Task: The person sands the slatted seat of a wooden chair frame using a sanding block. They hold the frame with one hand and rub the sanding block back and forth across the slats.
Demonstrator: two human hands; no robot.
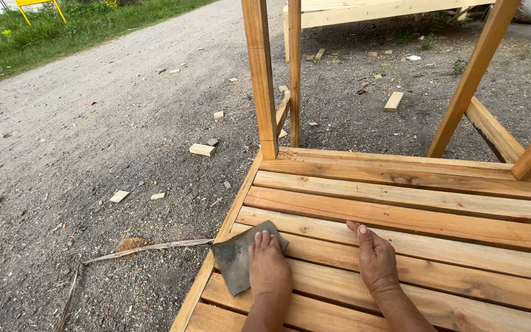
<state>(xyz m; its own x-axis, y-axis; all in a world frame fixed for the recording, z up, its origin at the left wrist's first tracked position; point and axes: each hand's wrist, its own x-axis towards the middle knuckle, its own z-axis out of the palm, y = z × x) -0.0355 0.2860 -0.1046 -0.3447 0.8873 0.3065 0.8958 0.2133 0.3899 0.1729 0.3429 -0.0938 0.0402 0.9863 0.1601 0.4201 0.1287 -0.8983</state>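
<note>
My left hand [270,265] presses flat on a grey sheet of sandpaper [236,258] that lies on the near-left part of a slatted wooden surface [413,203]. The sandpaper reaches past the slats' left edge. My right hand [375,257] rests palm down on the slats a little to the right, fingers together, holding nothing. The slatted surface belongs to an overturned wooden frame whose legs [260,74] rise upward.
Gravel ground [93,160] spreads to the left, strewn with several small wood offcuts [201,149]. A thin stick [149,248] lies beside the frame. Grass [44,31] and a yellow frame [38,6] are far left; another wooden structure [370,12] stands behind.
</note>
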